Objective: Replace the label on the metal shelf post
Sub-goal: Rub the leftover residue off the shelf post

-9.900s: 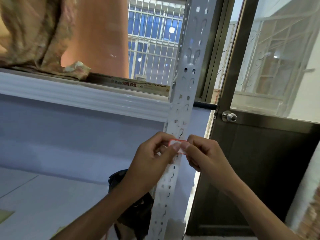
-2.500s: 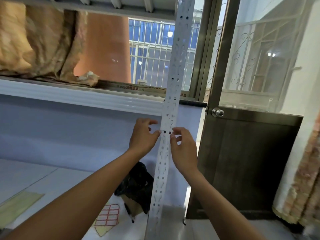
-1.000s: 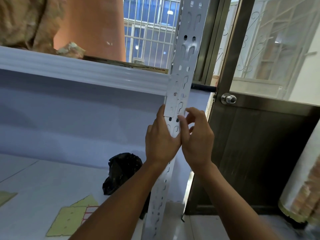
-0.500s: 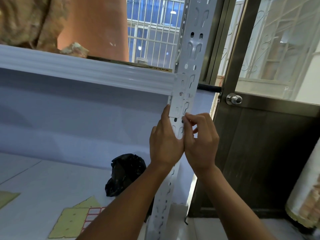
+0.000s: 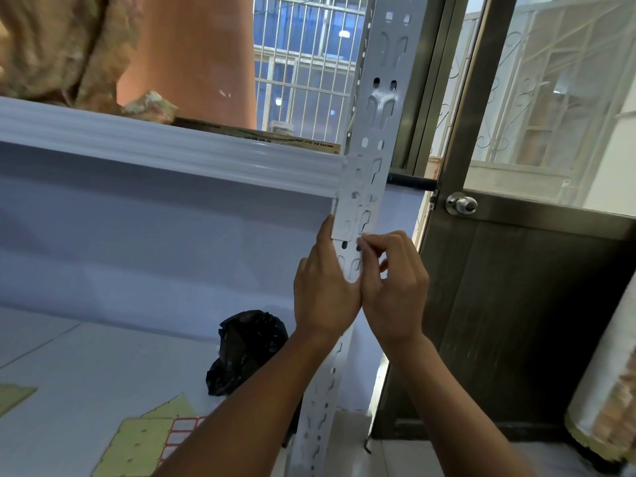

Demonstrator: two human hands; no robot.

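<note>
The grey perforated metal shelf post (image 5: pixel 373 108) runs from the top centre down to the bottom. My left hand (image 5: pixel 325 290) grips its left edge just below the shelf beam bracket, thumb pointing up along the metal. My right hand (image 5: pixel 394 287) is on the post's right side, thumb and forefinger pinched together against the front face near two slots. No label shows on the post or between my fingertips. A sheet of red-bordered labels (image 5: pixel 179 433) on yellow backing lies on the lower shelf, partly hidden by my left forearm.
The white shelf beam (image 5: pixel 172 149) meets the post at the bracket. A black plastic bag (image 5: pixel 246 349) sits on the lower shelf (image 5: pixel 86 366) by the post. A dark door with a round knob (image 5: pixel 462 204) stands to the right. Cloth bundles rest on the upper shelf.
The red-bordered label held between both hands ten seconds ago is gone from view. Over the last second both hands stay on the post, and my right fingertips curl into a tighter pinch.
</note>
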